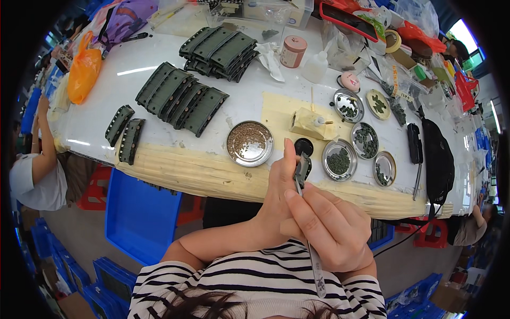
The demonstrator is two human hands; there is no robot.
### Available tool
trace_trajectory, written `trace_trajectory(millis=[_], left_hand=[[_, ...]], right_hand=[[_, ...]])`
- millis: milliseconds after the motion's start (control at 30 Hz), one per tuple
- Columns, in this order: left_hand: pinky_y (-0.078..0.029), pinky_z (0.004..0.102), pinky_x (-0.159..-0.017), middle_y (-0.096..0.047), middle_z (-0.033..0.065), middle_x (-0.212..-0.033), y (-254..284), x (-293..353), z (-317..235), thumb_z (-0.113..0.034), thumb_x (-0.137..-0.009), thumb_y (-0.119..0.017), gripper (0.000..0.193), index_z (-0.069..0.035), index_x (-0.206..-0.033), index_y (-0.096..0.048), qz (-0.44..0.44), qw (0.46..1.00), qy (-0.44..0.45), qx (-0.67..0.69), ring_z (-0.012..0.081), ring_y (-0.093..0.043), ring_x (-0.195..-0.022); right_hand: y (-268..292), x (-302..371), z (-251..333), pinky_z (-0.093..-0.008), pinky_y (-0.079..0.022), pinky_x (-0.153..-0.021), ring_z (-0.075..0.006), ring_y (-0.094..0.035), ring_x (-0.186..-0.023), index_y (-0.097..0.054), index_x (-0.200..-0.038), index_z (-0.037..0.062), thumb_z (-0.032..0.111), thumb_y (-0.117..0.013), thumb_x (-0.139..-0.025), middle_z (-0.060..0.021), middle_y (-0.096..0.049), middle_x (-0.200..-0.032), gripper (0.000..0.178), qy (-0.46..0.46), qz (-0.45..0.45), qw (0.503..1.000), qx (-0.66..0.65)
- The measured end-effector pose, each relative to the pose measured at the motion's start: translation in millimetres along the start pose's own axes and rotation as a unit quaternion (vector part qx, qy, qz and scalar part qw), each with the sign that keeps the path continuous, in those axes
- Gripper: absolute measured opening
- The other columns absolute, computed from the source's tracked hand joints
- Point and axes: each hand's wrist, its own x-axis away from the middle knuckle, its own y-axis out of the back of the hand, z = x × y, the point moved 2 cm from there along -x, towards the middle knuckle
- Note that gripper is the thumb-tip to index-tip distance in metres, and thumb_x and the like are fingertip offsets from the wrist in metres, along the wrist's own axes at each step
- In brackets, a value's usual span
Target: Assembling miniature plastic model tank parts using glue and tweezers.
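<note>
Close in front of my chest, my left hand (277,192) grips a small dark green curved plastic piece (303,169), thumb and fingers closed around it. My right hand (336,226) pinches metal tweezers (317,270), whose tip touches or nearly touches the piece; the exact contact is too small to tell. Just beyond the hands stand a round metal dish of small brown parts (258,154) and a metal dish of tiny dark green parts (340,162). A small black round cap (304,146) lies between them, partly behind my left fingers.
Dark green curved strips lie in a row (180,101), with a stack (219,52) behind. Two shorter strips (129,141) sit at left. A tape-wrapped block (313,125), more small dishes (365,140) and a black pouch (438,159) stand right. A blue bin (139,212) is below the table edge.
</note>
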Motion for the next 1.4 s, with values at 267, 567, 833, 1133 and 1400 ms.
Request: trace_trajectory(millis=[267,567,833,1133,1400], left_hand=[[-0.046,0.0268,-0.091,-0.053,0.012,-0.124,7,-9,-4,-0.008,-0.098,-0.049,0.054,0.002,-0.145,-0.024,-0.017,0.995,0.006,0.103,0.0115,-0.054,-0.103],[-0.048,0.0332,-0.094,-0.062,0.0187,-0.117,46,-15,2,-0.009,-0.094,-0.056,0.039,0.006,-0.129,-0.046,0.069,0.961,0.11,0.245,0.0216,-0.061,-0.107],[-0.047,0.0312,-0.093,-0.062,0.0169,-0.117,52,-19,3,-0.009,-0.096,-0.054,0.033,0.004,-0.125,-0.048,0.089,0.939,0.117,0.312,0.019,-0.061,-0.107],[-0.052,0.0361,-0.073,-0.059,0.0141,-0.097,42,-19,10,-0.031,-0.1,-0.042,0.035,-0.001,-0.119,-0.046,0.062,0.769,0.27,0.577,0.0213,-0.062,-0.077],[-0.046,0.0312,-0.059,-0.053,0.0086,-0.085,35,-22,12,-0.032,-0.101,-0.034,0.033,-0.004,-0.112,-0.046,0.077,0.674,0.286,0.676,0.0175,-0.054,-0.065]], right_hand=[[18,6,-14,-0.0298,-0.053,-0.06,-0.0249,-0.067,-0.074,-0.069,-0.103,0.0006,0.016,-0.068,-0.075,-0.0126,-0.065,-0.084,0.031,-0.098,-0.106,0.98,-0.134],[-3,32,-46,-0.0269,-0.043,-0.06,-0.0201,-0.056,-0.067,-0.065,-0.09,0.0036,0.008,-0.069,-0.082,-0.0096,-0.06,-0.076,0.01,-0.256,-0.234,0.917,-0.196],[-12,24,-61,-0.0282,-0.044,-0.063,-0.0206,-0.055,-0.07,-0.065,-0.093,0.0018,0.0,-0.066,-0.081,-0.009,-0.058,-0.076,0.011,-0.26,-0.182,0.933,-0.171],[-33,4,-96,-0.0332,-0.044,-0.062,-0.0254,-0.054,-0.071,-0.067,-0.093,0.0026,0.001,-0.074,-0.072,-0.0094,-0.056,-0.073,0.022,-0.233,-0.141,0.962,-0.004],[-43,-1,-103,-0.0329,-0.043,-0.06,-0.0245,-0.053,-0.068,-0.068,-0.088,0.0036,0.001,-0.075,-0.07,-0.0088,-0.057,-0.073,0.02,-0.23,-0.145,0.962,-0.011]])
